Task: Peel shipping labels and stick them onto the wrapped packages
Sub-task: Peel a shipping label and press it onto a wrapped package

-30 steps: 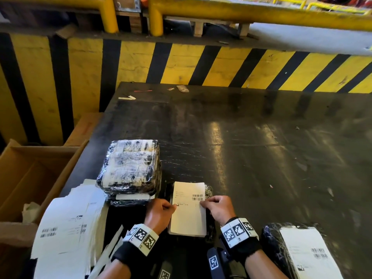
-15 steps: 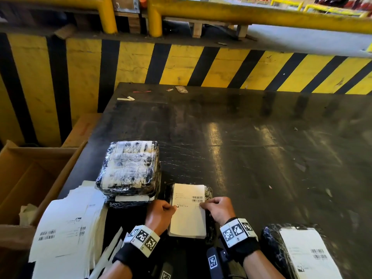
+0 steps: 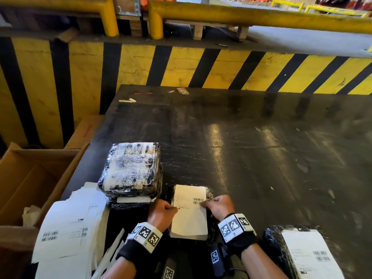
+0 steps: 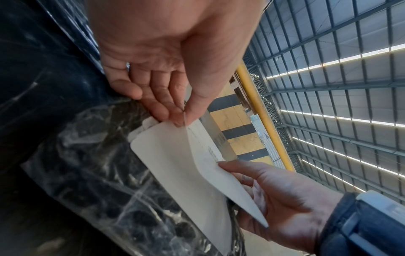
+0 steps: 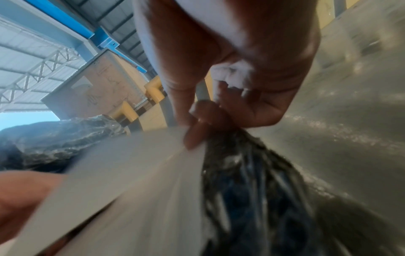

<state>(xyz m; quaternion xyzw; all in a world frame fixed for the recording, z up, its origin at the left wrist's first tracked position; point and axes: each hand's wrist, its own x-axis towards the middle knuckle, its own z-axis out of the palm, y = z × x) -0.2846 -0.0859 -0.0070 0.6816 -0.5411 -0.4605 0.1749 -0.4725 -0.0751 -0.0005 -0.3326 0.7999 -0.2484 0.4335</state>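
A white shipping label [image 3: 190, 216] with barcodes lies over a black film-wrapped package [image 3: 210, 193] at the table's near edge. My left hand [image 3: 174, 208] pinches the label's left edge and my right hand [image 3: 203, 204] pinches its right edge. In the left wrist view the label [image 4: 186, 164] shows two layers parted along one side, with my left hand [image 4: 183, 117] pinching one edge, the right hand [image 4: 269, 195] holding the other, and the package [image 4: 98, 173] beneath. The blurred right wrist view shows my right hand [image 5: 197, 128] pinching the label [image 5: 120, 173] beside the package [image 5: 252, 181].
Stacked wrapped packages [image 3: 130, 170] stand just left of the label. A pile of label sheets [image 3: 70, 228] lies at the near left, beside an open cardboard box [image 3: 30, 178]. A labelled package [image 3: 302, 252] sits at the near right. Behind the dark table [image 3: 261, 148] rises a striped barrier [image 3: 181, 65].
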